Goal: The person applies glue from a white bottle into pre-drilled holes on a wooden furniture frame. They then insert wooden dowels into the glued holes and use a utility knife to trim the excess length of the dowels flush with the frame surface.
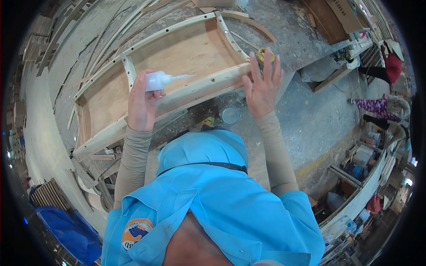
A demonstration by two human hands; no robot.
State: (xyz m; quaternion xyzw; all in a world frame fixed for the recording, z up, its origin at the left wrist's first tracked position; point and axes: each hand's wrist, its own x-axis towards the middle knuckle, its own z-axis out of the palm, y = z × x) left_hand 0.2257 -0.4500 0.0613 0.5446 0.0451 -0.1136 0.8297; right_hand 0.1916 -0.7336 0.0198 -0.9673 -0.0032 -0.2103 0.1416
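Observation:
In my left hand is a white squeeze bottle with a long translucent nozzle, tipped sideways so that the nozzle points right. Below it lies a curved wooden frame with a plywood panel inside, a crossbar and dark holes along its rails. My right hand is open, fingers spread, by the frame's right corner; whether it touches the wood I cannot tell. Just behind its fingertips stands a small round container with something yellowish in it.
The frame rests on a stained worktable, with a curved wood strip behind it. A cardboard box is at the far right. On the floor are a round tin and, far left, a blue cover. Other people are at right.

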